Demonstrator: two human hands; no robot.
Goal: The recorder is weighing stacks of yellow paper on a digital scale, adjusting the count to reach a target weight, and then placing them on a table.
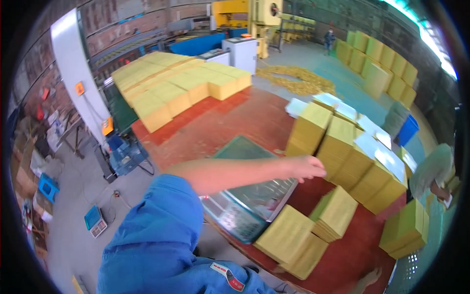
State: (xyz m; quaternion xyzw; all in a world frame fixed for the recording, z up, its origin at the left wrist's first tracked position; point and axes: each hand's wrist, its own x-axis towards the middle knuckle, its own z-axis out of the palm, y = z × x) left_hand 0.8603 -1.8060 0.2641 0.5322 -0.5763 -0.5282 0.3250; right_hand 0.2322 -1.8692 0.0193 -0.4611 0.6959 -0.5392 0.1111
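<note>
Bare red worktop (210, 120) between the big yellow block (181, 85) at back left and the teal crate (254, 153): we get a wide pass there. Crate lies below our left forearm (235, 175), blocks low moves. Tall yellow row (342, 152) walls off the right, near our left fingers (315, 170). Low yellow bundles (286, 232) obstruct the near side; we see a narrow red strip between them and the row, more bare surface to their right.

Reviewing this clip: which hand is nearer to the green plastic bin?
Left. The left hand appears just past the right edge of the green plastic bin. The right hand can't be made out, so its position stays unknown.
</note>
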